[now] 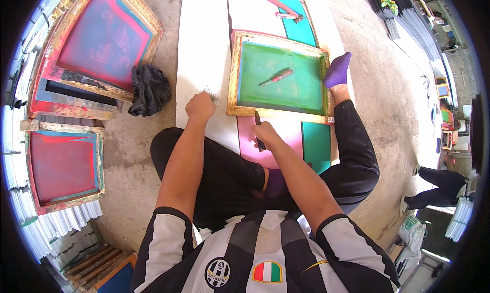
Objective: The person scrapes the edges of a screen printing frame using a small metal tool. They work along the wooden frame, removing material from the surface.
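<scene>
My right hand (268, 134) is closed around a slim black tool (258, 120), which stands nearly upright at the near edge of a wooden-framed printing screen (233, 83); its exact kind is unclear. The screen has green mesh, and a screwdriver (277, 78) with a clear, reddish handle lies on it. To the left of the frame, my left hand (200, 106) is curled into a fist over a white board (199, 48), beside a patch of grey crumbs (214, 95). Whatever its fingers may hold is hidden. A pink sheet (247, 134) and a teal sheet (316, 142) show under the screen's near side.
Red-stained framed screens (104, 35) (66, 165) stand at the left, with a crumpled black plastic bag (149, 90) beside them. A reddish stick-like tool (278, 3) lies beyond the green screen. My purple-socked foot (338, 71) touches its right side. Another person's dark-trousered legs (441, 183) show far right.
</scene>
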